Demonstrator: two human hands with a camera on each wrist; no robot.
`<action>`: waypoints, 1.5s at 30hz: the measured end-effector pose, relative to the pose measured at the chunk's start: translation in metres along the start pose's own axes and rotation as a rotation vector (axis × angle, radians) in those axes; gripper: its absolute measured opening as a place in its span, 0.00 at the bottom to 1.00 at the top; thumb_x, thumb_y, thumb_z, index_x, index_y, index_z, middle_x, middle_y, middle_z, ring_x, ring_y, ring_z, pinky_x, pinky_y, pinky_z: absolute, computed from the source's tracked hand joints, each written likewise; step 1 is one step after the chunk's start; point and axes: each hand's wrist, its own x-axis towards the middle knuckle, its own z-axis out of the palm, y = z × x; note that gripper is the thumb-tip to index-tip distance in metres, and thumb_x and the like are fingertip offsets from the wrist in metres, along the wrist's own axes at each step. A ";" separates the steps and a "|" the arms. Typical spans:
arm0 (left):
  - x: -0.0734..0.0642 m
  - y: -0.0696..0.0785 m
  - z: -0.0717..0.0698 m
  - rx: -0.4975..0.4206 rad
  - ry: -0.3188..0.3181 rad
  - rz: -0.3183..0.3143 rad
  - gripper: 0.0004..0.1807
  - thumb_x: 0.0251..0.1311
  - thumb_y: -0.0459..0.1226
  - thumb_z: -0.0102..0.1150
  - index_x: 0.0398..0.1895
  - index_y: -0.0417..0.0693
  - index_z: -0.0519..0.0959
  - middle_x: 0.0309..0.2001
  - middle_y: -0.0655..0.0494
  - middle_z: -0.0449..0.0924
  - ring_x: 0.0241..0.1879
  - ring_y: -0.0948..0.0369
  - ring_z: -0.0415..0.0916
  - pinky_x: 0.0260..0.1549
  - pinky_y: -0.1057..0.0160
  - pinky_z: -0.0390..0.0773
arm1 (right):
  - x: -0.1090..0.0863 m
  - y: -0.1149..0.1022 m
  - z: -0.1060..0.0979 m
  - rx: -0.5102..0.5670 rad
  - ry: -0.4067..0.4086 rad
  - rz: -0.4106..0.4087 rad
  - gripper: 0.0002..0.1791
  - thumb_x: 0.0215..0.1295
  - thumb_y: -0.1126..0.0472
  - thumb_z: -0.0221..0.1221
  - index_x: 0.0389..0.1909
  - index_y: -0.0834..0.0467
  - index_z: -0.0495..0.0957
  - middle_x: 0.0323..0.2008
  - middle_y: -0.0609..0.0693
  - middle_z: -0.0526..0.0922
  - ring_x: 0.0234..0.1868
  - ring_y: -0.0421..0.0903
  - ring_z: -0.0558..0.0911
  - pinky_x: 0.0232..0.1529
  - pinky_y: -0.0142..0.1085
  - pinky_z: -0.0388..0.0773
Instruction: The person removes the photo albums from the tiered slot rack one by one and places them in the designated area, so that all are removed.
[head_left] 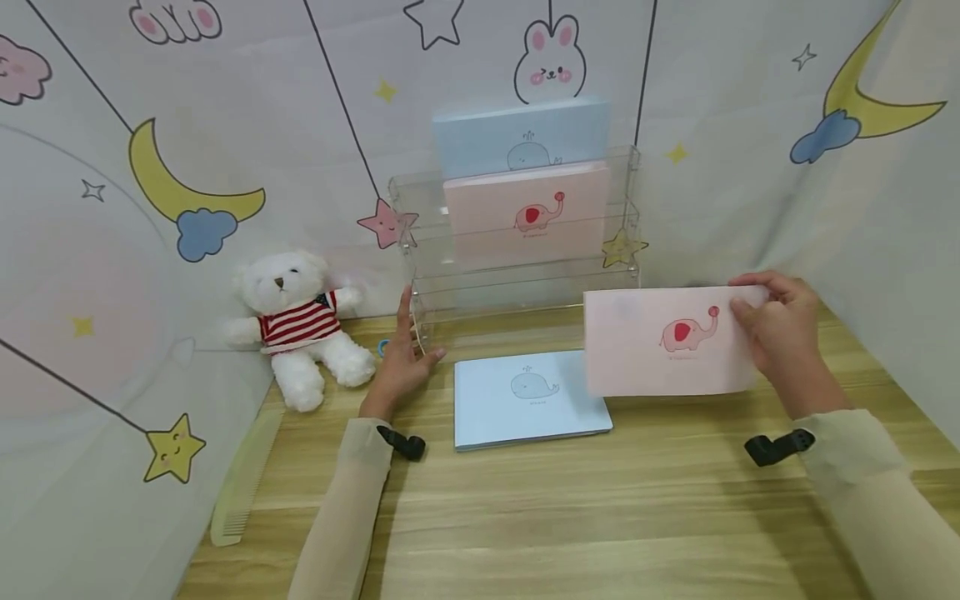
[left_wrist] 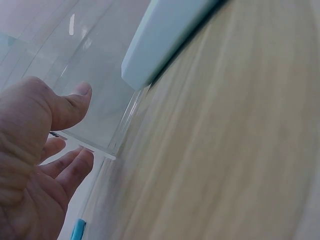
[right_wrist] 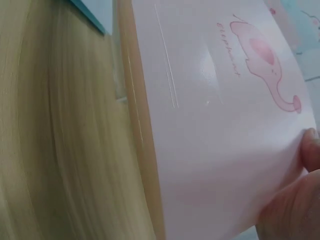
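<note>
My right hand pinches the right end of a pink notebook with a red elephant on its cover. The thumb lies on the front, and the notebook's left end overlaps a blue whale notebook in the head view. That blue one lies flat on the table. At the lower left side of a clear acrylic rack, my left hand has its fingers extended along the side panel. Its thumb points inward across the panel's edge in the left wrist view.
Another pink elephant notebook stands in the rack, with a blue whale notebook behind it. A white teddy bear in a striped shirt sits at left. A pale comb lies near the table's left edge. A patterned curtain hangs behind.
</note>
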 end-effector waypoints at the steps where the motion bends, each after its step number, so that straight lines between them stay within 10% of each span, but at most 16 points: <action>1: 0.000 0.000 0.000 -0.003 0.000 0.001 0.68 0.69 0.33 0.70 0.83 0.93 0.26 0.84 0.26 0.51 0.77 0.31 0.66 0.68 0.33 0.78 | 0.001 0.002 -0.003 0.010 -0.004 0.004 0.16 0.74 0.76 0.58 0.52 0.59 0.88 0.57 0.33 0.64 0.64 0.42 0.65 0.42 0.17 0.83; 15: -0.003 0.000 0.000 -0.011 -0.002 -0.017 0.68 0.71 0.33 0.69 0.82 0.95 0.26 0.85 0.30 0.50 0.77 0.32 0.66 0.68 0.33 0.78 | 0.017 0.021 -0.025 -0.076 -0.143 0.063 0.19 0.74 0.76 0.58 0.44 0.50 0.91 0.47 0.40 0.76 0.36 0.35 0.81 0.32 0.23 0.81; 22: -0.003 0.000 0.001 -0.011 0.003 -0.005 0.68 0.70 0.33 0.69 0.83 0.94 0.26 0.84 0.29 0.51 0.77 0.32 0.66 0.68 0.33 0.78 | 0.030 0.028 -0.030 -0.384 -0.174 0.113 0.19 0.79 0.67 0.56 0.48 0.38 0.86 0.48 0.37 0.73 0.41 0.35 0.79 0.35 0.26 0.80; 30: -0.002 0.000 0.000 -0.004 -0.002 -0.001 0.67 0.71 0.33 0.69 0.83 0.92 0.26 0.84 0.29 0.50 0.77 0.32 0.66 0.68 0.33 0.77 | 0.039 0.033 -0.034 -0.489 -0.196 0.187 0.20 0.81 0.64 0.53 0.70 0.54 0.76 0.48 0.37 0.76 0.43 0.38 0.81 0.42 0.26 0.84; 37: -0.002 -0.001 0.000 -0.007 0.004 0.012 0.68 0.70 0.33 0.70 0.84 0.92 0.26 0.84 0.29 0.52 0.77 0.33 0.67 0.67 0.33 0.79 | 0.046 0.042 -0.036 -0.474 -0.221 0.186 0.16 0.78 0.65 0.56 0.53 0.42 0.86 0.37 0.30 0.79 0.40 0.37 0.81 0.41 0.29 0.83; 41: -0.001 -0.002 0.001 -0.004 0.008 0.020 0.68 0.70 0.33 0.70 0.84 0.91 0.26 0.84 0.29 0.51 0.76 0.32 0.68 0.66 0.33 0.79 | 0.049 0.048 -0.035 -0.473 -0.223 0.199 0.20 0.76 0.66 0.56 0.43 0.35 0.87 0.48 0.39 0.78 0.45 0.40 0.79 0.42 0.28 0.80; 45: -0.001 -0.002 0.002 -0.014 0.009 0.023 0.68 0.69 0.32 0.70 0.84 0.92 0.27 0.84 0.29 0.51 0.76 0.31 0.68 0.66 0.33 0.79 | 0.050 0.053 -0.029 -0.512 -0.218 0.210 0.18 0.76 0.66 0.55 0.60 0.49 0.84 0.64 0.54 0.74 0.51 0.43 0.76 0.42 0.27 0.78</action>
